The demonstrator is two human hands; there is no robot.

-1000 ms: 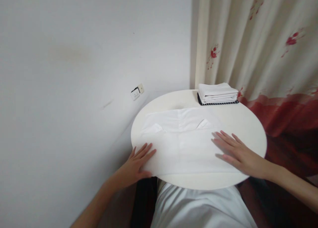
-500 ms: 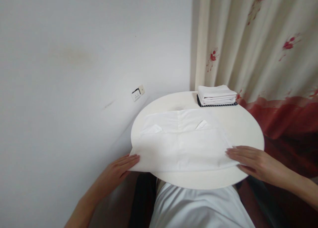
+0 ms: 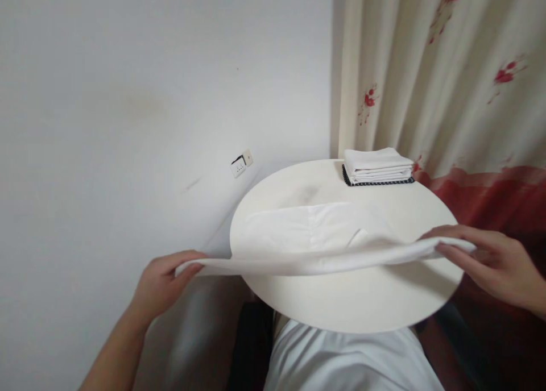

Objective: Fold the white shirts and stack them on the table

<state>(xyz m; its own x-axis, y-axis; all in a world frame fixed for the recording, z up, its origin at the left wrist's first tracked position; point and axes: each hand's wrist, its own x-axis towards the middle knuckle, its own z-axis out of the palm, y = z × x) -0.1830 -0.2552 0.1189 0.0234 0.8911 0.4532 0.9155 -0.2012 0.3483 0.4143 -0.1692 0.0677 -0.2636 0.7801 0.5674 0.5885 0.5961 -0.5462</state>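
Note:
A folded white cloth (image 3: 298, 263) with a seam down its middle stretches across the round table (image 3: 350, 306). Its near edge is lifted off the tabletop and drawn out sideways, while the far part lies flat. At the left, my left hand (image 3: 160, 280) pinches one end of this edge between thumb and fingers, beyond the table's rim. My right hand (image 3: 499, 260) grips the opposite end near the right rim. A small pale flap shows on the far part, right of the seam.
Neatly folded white cloths (image 3: 377, 166) are stacked on a dark patterned mat (image 3: 379, 182) at the back right of the table. A wall with a socket (image 3: 239, 166) stands left, and a floral curtain (image 3: 392, 67) hangs behind at right.
Both hands, which lay on the cloth's near corners, have moved outward and now hold its ends. The near edge has risen from the table and moved away from my body.

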